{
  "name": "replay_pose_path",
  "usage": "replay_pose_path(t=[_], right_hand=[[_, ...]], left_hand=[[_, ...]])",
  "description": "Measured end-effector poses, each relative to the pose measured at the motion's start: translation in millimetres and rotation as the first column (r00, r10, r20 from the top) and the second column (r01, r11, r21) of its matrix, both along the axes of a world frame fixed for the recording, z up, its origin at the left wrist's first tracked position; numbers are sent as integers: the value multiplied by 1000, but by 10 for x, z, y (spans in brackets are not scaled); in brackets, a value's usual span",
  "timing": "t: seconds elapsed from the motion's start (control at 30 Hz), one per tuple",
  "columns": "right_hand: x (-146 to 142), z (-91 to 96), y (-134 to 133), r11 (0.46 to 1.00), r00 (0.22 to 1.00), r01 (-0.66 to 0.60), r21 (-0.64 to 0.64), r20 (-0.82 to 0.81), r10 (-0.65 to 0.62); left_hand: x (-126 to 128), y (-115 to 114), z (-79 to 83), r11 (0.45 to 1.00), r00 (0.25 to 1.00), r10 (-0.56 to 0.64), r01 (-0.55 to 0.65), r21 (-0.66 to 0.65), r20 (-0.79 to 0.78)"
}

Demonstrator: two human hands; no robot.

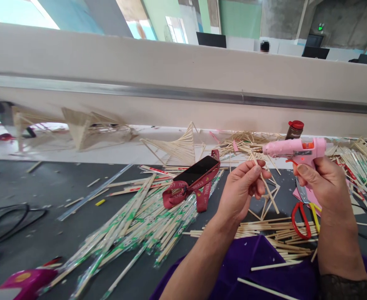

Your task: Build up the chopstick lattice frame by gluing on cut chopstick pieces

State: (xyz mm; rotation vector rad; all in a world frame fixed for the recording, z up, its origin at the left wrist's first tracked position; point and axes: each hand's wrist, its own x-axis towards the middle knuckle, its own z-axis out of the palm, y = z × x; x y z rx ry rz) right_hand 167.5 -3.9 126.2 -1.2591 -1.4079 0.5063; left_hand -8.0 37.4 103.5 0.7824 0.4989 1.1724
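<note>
My left hand (244,185) pinches a thin wooden stick (269,191), held at a slant with its upper end near the nozzle of a pink glue gun (290,148). Around the glue gun's handle my right hand (323,179) is closed, the nozzle pointing left; whether nozzle and stick touch I cannot tell. Beneath the hands lie a small frame of glued sticks (269,202), red-and-yellow-handled scissors (301,221) and a pile of loose sticks (258,229). Purple cloth (233,266) covers my lap, with two sticks on it.
Wrapped chopsticks (133,225) spread across the grey table (86,200). A phone (196,171) with a red lanyard (204,196) rests on them. Stick structures (177,146) stand along the white partition (139,58). A red-capped bottle (295,130) is behind the glue gun.
</note>
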Motion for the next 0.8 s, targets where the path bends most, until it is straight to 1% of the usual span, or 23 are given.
replay_pose_path(t=[0.27, 0.47, 0.8], right_hand=[[38, -7, -8, 999, 1000, -19, -29, 23, 20], [18, 9, -25, 1000, 1000, 4, -31, 14, -4], [30, 1, 2, 999, 999, -5, -36, 42, 7]], left_hand=[[-10, -5, 7, 1000, 1000, 9, -9, -7, 3], [-8, -11, 9, 1000, 1000, 9, -9, -7, -3], [-31, -7, 34, 1000, 999, -9, 9, -4, 34]])
